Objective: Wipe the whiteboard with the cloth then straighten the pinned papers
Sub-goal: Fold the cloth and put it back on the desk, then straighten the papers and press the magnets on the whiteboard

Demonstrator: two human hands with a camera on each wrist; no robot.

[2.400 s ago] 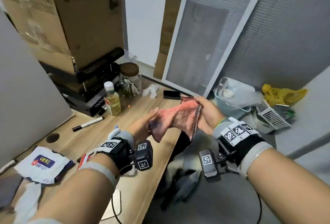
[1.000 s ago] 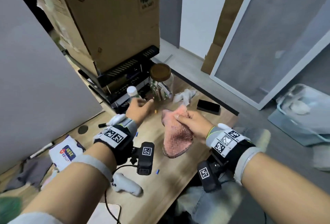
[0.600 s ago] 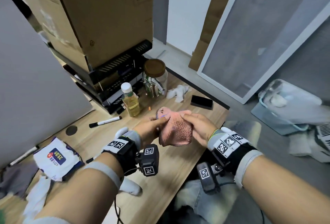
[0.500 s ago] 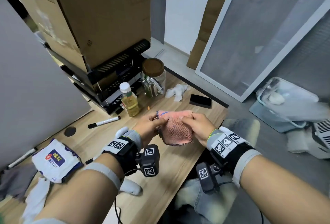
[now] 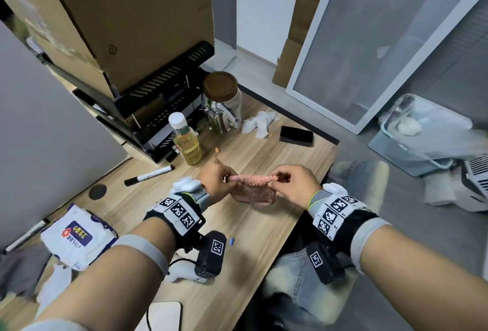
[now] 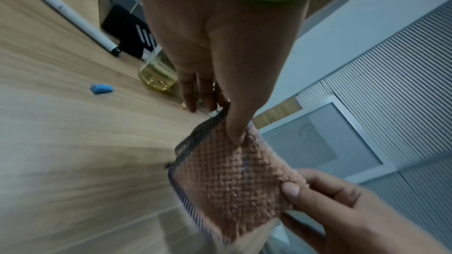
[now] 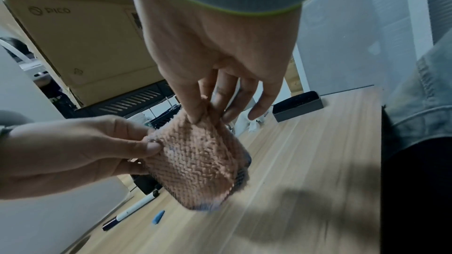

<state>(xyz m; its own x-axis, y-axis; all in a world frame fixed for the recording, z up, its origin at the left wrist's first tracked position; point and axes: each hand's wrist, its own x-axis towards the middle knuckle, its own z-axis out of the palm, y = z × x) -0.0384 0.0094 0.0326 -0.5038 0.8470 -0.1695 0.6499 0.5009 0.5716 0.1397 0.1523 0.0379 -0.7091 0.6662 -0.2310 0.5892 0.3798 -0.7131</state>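
Note:
A pink knitted cloth (image 5: 254, 190) with a dark edge hangs folded over the wooden desk (image 5: 264, 227). My left hand (image 5: 219, 182) pinches its left top corner between thumb and fingers. My right hand (image 5: 287, 184) pinches its right top corner. In the left wrist view the cloth (image 6: 234, 184) is stretched between my left hand (image 6: 232, 132) and my right hand (image 6: 293, 188). The right wrist view shows the cloth (image 7: 198, 161) held the same way by my right hand (image 7: 203, 117). A framed whiteboard (image 5: 369, 48) leans against the wall on the floor beyond the desk. I see no pinned papers.
On the desk stand a yellow drink bottle (image 5: 184, 140), a lidded glass jar (image 5: 221, 103), a black eraser (image 5: 295, 135), a crumpled tissue (image 5: 258, 122), a marker (image 5: 148, 176) and a wipes pack (image 5: 76, 235). A cardboard box (image 5: 126, 13) sits on a black rack. A clear bin (image 5: 427, 135) is on the floor.
My left hand left the bottle and joined the right on the cloth. Both hands have now pulled the folded cloth out flat between them, closer to me.

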